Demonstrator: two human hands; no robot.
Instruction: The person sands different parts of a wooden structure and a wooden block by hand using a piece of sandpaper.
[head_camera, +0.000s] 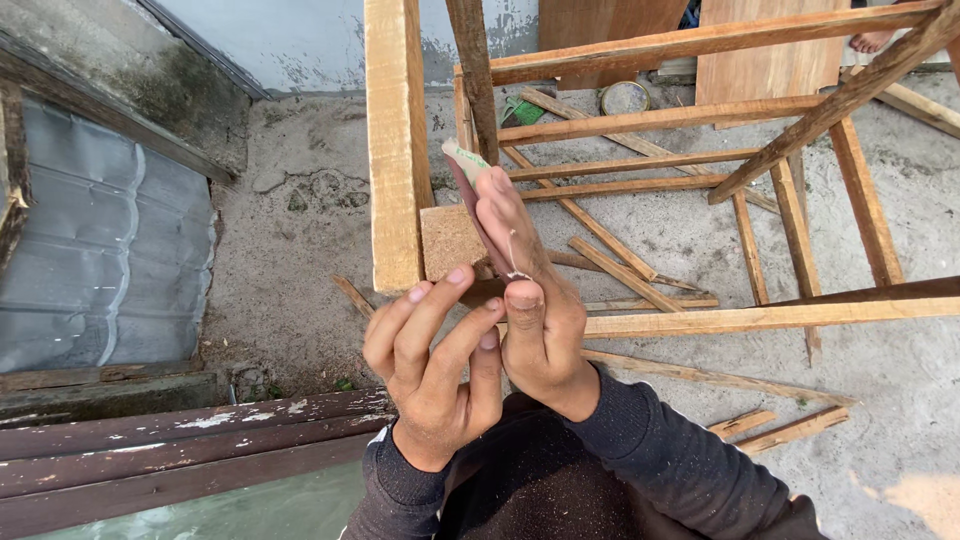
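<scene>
My right hand (535, 300) is raised edge-on and pinches a folded sheet of sandpaper (462, 163), dark reddish on one face and pale green-white on the back, beside a thick pale wooden post (395, 140). My left hand (435, 350) is just left of it, fingers loosely curled and apart, fingertips close to a small square wooden block (450, 240) at the foot of the post. It holds nothing. Both hands rise from dark long sleeves.
A wooden frame (690, 120) of slats and rails stands on the sandy concrete ground, with loose offcuts (780, 430) lying under it. Dark planks (180, 440) and a grey corrugated sheet (110, 250) lie at left. A round tin (625, 97) sits at the back.
</scene>
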